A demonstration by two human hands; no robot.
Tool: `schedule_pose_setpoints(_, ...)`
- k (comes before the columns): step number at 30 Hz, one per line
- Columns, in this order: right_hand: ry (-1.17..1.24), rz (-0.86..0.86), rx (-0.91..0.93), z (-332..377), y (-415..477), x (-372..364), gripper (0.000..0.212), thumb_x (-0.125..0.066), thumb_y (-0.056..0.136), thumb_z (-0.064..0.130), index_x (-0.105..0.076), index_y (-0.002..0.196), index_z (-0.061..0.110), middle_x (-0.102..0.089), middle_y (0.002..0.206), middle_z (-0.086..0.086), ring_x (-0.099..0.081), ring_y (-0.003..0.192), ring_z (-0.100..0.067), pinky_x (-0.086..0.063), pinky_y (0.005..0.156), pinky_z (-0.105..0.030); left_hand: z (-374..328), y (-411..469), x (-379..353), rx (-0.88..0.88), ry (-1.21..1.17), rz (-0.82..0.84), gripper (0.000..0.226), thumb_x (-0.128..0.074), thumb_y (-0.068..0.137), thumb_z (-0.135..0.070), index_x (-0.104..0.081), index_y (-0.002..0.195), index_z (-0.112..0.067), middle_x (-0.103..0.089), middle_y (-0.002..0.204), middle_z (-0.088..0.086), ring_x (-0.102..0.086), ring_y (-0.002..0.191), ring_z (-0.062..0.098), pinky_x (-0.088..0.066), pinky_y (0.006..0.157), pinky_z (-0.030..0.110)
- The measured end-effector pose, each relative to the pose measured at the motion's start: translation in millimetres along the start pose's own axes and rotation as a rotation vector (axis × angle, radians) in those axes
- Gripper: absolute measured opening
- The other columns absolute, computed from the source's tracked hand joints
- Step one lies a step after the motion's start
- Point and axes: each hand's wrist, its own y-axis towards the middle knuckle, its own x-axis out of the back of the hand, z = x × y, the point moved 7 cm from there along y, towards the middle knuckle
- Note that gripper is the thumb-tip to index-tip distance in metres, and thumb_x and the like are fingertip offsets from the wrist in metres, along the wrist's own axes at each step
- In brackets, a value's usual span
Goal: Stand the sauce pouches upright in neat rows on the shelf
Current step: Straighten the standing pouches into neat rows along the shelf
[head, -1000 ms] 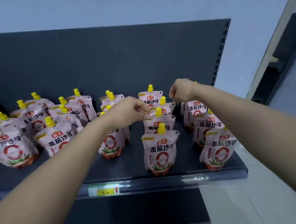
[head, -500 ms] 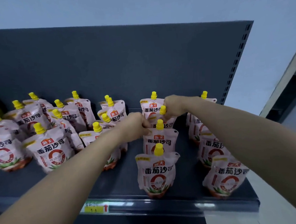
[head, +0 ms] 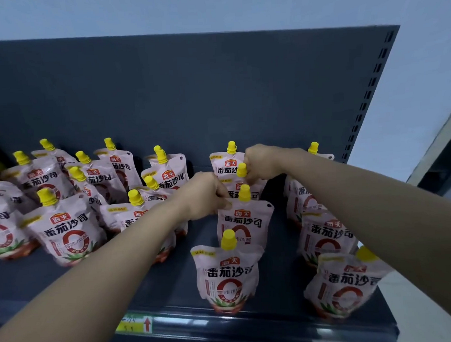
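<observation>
Pink sauce pouches with yellow caps stand on a dark grey shelf [head: 278,279]. The middle row runs front to back: the front pouch [head: 227,276], a second pouch [head: 246,222], a third pouch [head: 258,191] and a back pouch [head: 225,165]. My left hand [head: 204,195] pinches the top left corner of the second pouch. My right hand [head: 262,163] is closed on the top of the third pouch beside its cap; that pouch's body is mostly hidden. A right row [head: 326,234] stands upright under my right forearm. The left pouches [head: 63,233] form a loose, leaning cluster.
The shelf's dark back panel [head: 214,97] rises behind the pouches, with a slotted upright [head: 371,91] at its right end. A yellow price tag [head: 135,322] sits on the front lip. Bare shelf shows between the rows. Right of the shelf lies pale floor.
My right hand moved left from the back of the right row to the middle row's third pouch. My left hand stayed at the second pouch. The view came closer.
</observation>
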Motion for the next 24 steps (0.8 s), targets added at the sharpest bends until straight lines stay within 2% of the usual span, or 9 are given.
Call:
schedule_pose_setpoints(5,0.114,0.106,-0.028,-3.8,-5.7,-4.5,0.029,-0.072,0.081,0.024,-0.055,0.061,0.012,-0.051,0.062,-0.001,-0.051,0.055,-0.017,-0.040,0.049,-0.022,1.0,-6.6,-1.3,0.003,0.029,0.166,0.016,-0.063,0.084,-0.006,-0.075,0.094,-0.010,-0.073,0.090,0.010,-0.067,0.079,0.026,-0.058,0.079,0.037)
schedule_pose_setpoints(7,0.103,0.175,-0.054,-7.1,-8.9,-0.7,0.014,-0.066,0.082,0.014,-0.067,0.082,0.000,-0.058,0.074,-0.006,-0.056,0.063,-0.019,-0.044,0.055,-0.022,2.6,-10.5,0.7,-0.005,0.077,0.255,0.029,-0.059,0.081,-0.002,-0.075,0.098,-0.019,-0.074,0.097,0.008,-0.068,0.089,0.027,-0.057,0.085,0.042)
schedule_pose_setpoints(10,0.268,0.225,-0.112,-14.0,-13.1,14.7,0.029,-0.058,0.085,-0.002,-0.068,0.112,0.000,-0.068,0.088,-0.004,-0.066,0.077,-0.018,-0.053,0.066,-0.023,2.8,-10.8,17.6,0.024,-0.019,0.237,0.039,-0.052,0.080,0.007,-0.072,0.103,-0.018,-0.073,0.099,0.003,-0.068,0.094,0.023,-0.057,0.086,0.036)
schedule_pose_setpoints(12,0.293,0.084,-0.164,-20.2,-12.3,33.1,0.022,-0.059,0.087,0.002,-0.069,0.107,0.001,-0.070,0.094,-0.006,-0.065,0.083,-0.021,-0.050,0.063,-0.022,2.0,-2.1,36.7,0.026,-0.065,0.076,0.031,-0.052,0.085,0.003,-0.071,0.102,-0.014,-0.069,0.091,0.001,-0.065,0.083,0.016,-0.053,0.072,0.025)
schedule_pose_setpoints(14,0.235,-0.084,-0.168,-26.0,-5.8,44.9,0.020,-0.058,0.087,0.005,-0.069,0.101,-0.003,-0.070,0.098,-0.013,-0.062,0.086,-0.024,-0.050,0.067,-0.027,0.5,7.6,48.0,0.005,0.010,-0.066,0.023,-0.057,0.087,-0.007,-0.070,0.104,-0.015,-0.065,0.092,-0.001,-0.061,0.082,0.013,-0.048,0.070,0.021)
schedule_pose_setpoints(17,0.236,-0.145,-0.176,-25.1,8.6,38.1,0.035,-0.061,0.089,0.013,-0.062,0.116,-0.008,-0.063,0.124,-0.023,-0.060,0.113,-0.038,-0.051,0.097,-0.043,-2.7,23.0,35.5,-0.017,0.198,0.000,0.035,-0.063,0.086,-0.017,-0.062,0.120,-0.013,-0.065,0.115,0.003,-0.061,0.103,0.019,-0.050,0.089,0.030)
schedule_pose_setpoints(19,0.239,-0.125,-0.167,-22.3,18.5,29.5,0.041,-0.064,0.089,0.017,-0.059,0.123,-0.006,-0.060,0.128,-0.022,-0.057,0.119,-0.038,-0.047,0.102,-0.046,-3.1,32.2,21.7,-0.019,0.202,0.077,0.039,-0.063,0.086,-0.018,-0.060,0.124,-0.012,-0.064,0.119,0.005,-0.061,0.106,0.022,-0.049,0.090,0.030)
schedule_pose_setpoints(22,0.244,-0.082,-0.143,-21.4,33.8,19.2,0.036,-0.064,0.090,0.019,-0.062,0.122,0.004,-0.064,0.123,-0.012,-0.060,0.113,-0.030,-0.049,0.100,-0.042,1.2,45.6,11.5,-0.038,0.151,0.095,0.014,-0.062,0.087,-0.014,-0.070,0.096,-0.007,-0.065,0.092,0.014,-0.057,0.078,0.021,-0.043,0.065,0.025)
schedule_pose_setpoints(24,0.245,-0.045,-0.135,-22.5,42.6,12.8,0.021,-0.063,0.090,0.019,-0.068,0.103,0.003,-0.066,0.099,-0.010,-0.061,0.091,-0.026,-0.052,0.082,-0.036,4.2,50.5,10.1,-0.033,0.133,0.079,0.012,-0.062,0.086,-0.012,-0.062,0.075,-0.007,-0.050,0.074,0.014,-0.043,0.067,0.021,-0.033,0.056,0.026)
